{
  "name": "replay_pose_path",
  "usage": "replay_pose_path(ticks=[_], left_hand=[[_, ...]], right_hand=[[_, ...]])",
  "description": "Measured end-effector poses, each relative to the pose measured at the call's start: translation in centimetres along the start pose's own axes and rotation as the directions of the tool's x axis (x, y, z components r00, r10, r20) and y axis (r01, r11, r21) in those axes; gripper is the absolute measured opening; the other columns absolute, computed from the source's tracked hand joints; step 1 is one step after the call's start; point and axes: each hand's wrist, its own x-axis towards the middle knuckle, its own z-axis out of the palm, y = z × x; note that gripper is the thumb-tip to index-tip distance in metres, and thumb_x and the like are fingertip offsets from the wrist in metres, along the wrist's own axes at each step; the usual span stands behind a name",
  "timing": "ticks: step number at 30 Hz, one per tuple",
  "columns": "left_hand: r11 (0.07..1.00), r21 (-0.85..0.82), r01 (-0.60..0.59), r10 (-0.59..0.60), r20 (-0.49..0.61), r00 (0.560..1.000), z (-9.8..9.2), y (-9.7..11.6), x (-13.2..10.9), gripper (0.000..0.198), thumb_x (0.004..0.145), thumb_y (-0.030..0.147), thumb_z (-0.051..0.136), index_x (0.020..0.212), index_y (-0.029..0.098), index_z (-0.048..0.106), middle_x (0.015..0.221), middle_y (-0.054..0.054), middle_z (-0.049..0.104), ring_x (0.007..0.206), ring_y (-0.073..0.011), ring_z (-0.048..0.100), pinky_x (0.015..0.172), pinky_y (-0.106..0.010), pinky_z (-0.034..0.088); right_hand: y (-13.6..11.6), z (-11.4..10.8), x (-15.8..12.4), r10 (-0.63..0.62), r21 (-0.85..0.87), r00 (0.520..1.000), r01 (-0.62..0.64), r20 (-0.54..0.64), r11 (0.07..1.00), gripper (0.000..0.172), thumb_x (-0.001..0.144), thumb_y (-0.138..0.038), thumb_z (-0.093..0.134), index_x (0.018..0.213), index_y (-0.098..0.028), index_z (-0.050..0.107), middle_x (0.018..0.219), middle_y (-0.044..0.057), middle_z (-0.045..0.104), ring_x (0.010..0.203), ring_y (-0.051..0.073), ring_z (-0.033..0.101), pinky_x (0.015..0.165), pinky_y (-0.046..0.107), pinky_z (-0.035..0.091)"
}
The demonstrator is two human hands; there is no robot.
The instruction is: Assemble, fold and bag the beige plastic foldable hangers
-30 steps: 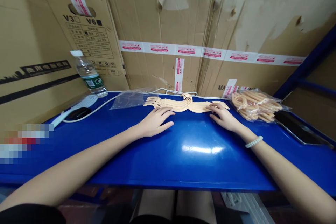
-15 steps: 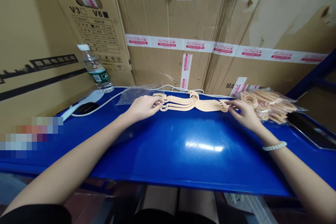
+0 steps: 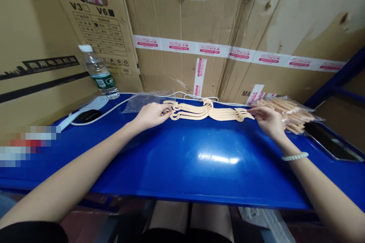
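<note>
Several beige clothes hangers (image 3: 194, 111) lie in an overlapping stack on the blue table, their hooks bunched at the middle and pointing away from me. My left hand (image 3: 152, 115) is at the stack's left end, its curled fingers closed around the hanger tips there. At the other end my right hand (image 3: 268, 119) has its fingers stretched out, just beside the right tips; whether they touch is hard to see. Behind that hand lies a clear plastic bag of beige hangers (image 3: 296, 114). A flat clear plastic bag (image 3: 138, 102) rests behind my left hand.
A water bottle (image 3: 99, 74) stands at the back left, near a white cable (image 3: 116, 107) and a black oval object (image 3: 89, 115). Cardboard boxes (image 3: 171, 7) wall off the back. A dark flat device (image 3: 332, 142) lies on the blue table (image 3: 182, 174) at right.
My right hand has drawn slightly away from the right hanger tips, its fingers straighter. My left hand stays at the left end. The whole view has shifted a little.
</note>
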Motion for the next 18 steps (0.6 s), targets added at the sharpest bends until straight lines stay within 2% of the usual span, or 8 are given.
replay_pose_path(ticks=[3,8,14,18], left_hand=[[1.000,0.002,-0.005,0.005,0.001,1.000,0.1,0.1,0.0,0.039,0.089,0.044,0.044,0.109,0.026,0.072,0.092,-0.003,0.078,0.082,-0.0244,0.071,0.063,-0.029,0.042],[1.000,-0.005,-0.018,0.018,0.012,1.000,0.5,0.4,-0.1,0.036,0.087,0.041,0.046,0.108,0.026,0.071,0.087,-0.002,0.077,0.078,-0.0230,0.071,0.062,-0.028,0.041],[0.999,-0.008,-0.044,0.045,0.016,0.999,1.0,0.4,-0.1,0.035,0.088,0.038,0.045,0.110,0.026,0.069,0.083,0.000,0.077,0.075,-0.0208,0.070,0.062,-0.027,0.041],[0.999,-0.009,-0.050,0.050,0.027,0.998,1.1,0.5,-0.2,0.036,0.089,0.041,0.044,0.112,0.026,0.068,0.083,0.001,0.078,0.076,-0.0208,0.071,0.061,-0.027,0.041]], right_hand=[[-0.2,0.2,-0.1,0.076,0.071,0.997,-0.074,-0.032,0.995,0.012,0.071,-0.021,0.073,0.083,-0.021,0.075,0.097,0.008,0.078,0.089,0.028,0.076,0.094,0.048,0.062],[-0.3,0.0,0.0,0.123,0.098,0.987,-0.113,-0.099,0.989,0.014,0.068,-0.020,0.075,0.082,-0.020,0.074,0.089,0.007,0.079,0.090,0.029,0.077,0.091,0.047,0.063],[-0.2,0.0,-0.1,0.056,0.060,0.991,-0.049,-0.124,0.997,0.014,0.073,-0.027,0.076,0.085,-0.021,0.073,0.092,0.007,0.078,0.091,0.029,0.076,0.091,0.045,0.063],[0.2,-0.1,0.0,-0.014,-0.073,0.997,0.008,-0.076,0.997,0.015,0.086,-0.029,0.062,0.092,-0.019,0.072,0.099,0.011,0.077,0.089,0.029,0.076,0.083,0.049,0.065]])
